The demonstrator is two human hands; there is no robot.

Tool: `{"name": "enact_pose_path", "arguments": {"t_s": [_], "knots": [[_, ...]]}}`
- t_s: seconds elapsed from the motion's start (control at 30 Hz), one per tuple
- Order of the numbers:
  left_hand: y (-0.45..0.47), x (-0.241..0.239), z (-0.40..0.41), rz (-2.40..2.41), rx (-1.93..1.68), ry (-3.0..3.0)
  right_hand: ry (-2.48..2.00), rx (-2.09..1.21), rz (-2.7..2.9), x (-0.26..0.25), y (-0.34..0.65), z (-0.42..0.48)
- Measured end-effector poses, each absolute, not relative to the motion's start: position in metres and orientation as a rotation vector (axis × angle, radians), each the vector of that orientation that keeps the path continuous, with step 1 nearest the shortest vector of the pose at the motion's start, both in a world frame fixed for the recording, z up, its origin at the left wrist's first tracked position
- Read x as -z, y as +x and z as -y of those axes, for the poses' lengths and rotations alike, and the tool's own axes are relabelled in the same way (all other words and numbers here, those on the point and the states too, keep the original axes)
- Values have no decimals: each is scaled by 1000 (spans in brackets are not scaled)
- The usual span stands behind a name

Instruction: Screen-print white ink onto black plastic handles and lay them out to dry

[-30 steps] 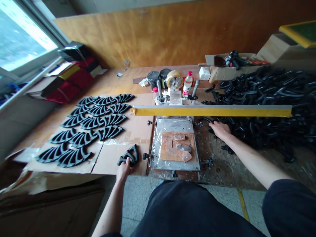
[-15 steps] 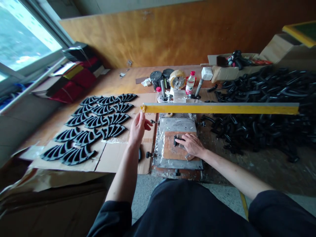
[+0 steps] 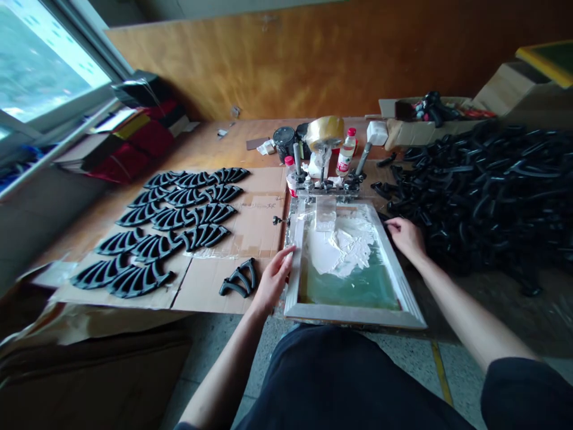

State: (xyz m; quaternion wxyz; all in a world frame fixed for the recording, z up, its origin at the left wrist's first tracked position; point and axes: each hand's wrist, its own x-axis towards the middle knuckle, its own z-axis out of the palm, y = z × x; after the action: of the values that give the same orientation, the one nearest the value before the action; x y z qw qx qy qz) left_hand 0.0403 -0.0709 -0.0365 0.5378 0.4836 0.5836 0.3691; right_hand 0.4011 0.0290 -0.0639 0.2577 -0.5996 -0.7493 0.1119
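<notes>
A silver-framed printing screen (image 3: pixel 356 315) lies lowered over the jig in front of me, with white paste (image 3: pixel 342 251) smeared on its green mesh. My left hand (image 3: pixel 274 278) is at the frame's left side, fingers stretched and their tips touching the rim. Beyond the right side of the frame, my right hand (image 3: pixel 407 239) has its fingers closed at a black curved handle (image 3: pixel 384 218), which is partly hidden. A clear squeegee block (image 3: pixel 325 213) sits over the back of the mesh. To the left, several joined black handles (image 3: pixel 239 279) lie on cardboard.
Rows of black handles (image 3: pixel 152 254) cover the cardboard (image 3: pixel 257 224) on the left. A large heap of black handles (image 3: pixel 487 191) fills the right. At the back stand a tape roll (image 3: pixel 325 132), a red-capped bottle (image 3: pixel 346 153), a black jar (image 3: pixel 283 144) and a clamp bar (image 3: pixel 329 192).
The raised screen has swung down flat over the jig. My left hand has dropped to its left rim; my right hand has left the wooden pad for the handles on the right.
</notes>
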Motion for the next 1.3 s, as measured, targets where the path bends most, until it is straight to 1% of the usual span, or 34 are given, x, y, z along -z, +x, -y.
{"name": "enact_pose_path", "arguments": {"t_s": [0.07, 0.17, 0.3, 0.4, 0.53, 0.63, 0.73, 0.8, 0.9, 1.03, 1.13, 1.3], "knots": [[43, 64, 77, -1437, -829, 1123, -1657, -212, 1944, 52, 387, -45], [48, 96, 75, -1537, -775, 1131, -1511, -127, 2099, 39, 328, -60], [48, 116, 69, -1615, -706, 1167, -1490, -226, 2415, 41, 259, -51], [44, 122, 68, -1609, -683, 1186, -1390, -267, 2575, 54, 255, -24], [42, 126, 69, -1594, -688, 1191, -932, -299, 2818, 57, 290, 11], [43, 126, 70, -1607, -693, 1189, -771, -426, 2898, 48, 308, 13], [44, 125, 70, -1608, -707, 1179, -877, -539, 2795, 43, 304, 2], [44, 124, 69, -1589, -716, 1164, -932, -485, 2688, 48, 296, -1], [43, 123, 70, -1548, -727, 1144, -858, -365, 2642, 59, 293, 7], [44, 122, 71, -1559, -750, 1136, -780, -469, 2721, 56, 304, 14], [43, 113, 70, -1523, -742, 1119, -933, -528, 2656, 40, 294, -7], [41, 65, 69, -1370, -849, 1016, -1276, -368, 2400, 8, 282, -63]]}}
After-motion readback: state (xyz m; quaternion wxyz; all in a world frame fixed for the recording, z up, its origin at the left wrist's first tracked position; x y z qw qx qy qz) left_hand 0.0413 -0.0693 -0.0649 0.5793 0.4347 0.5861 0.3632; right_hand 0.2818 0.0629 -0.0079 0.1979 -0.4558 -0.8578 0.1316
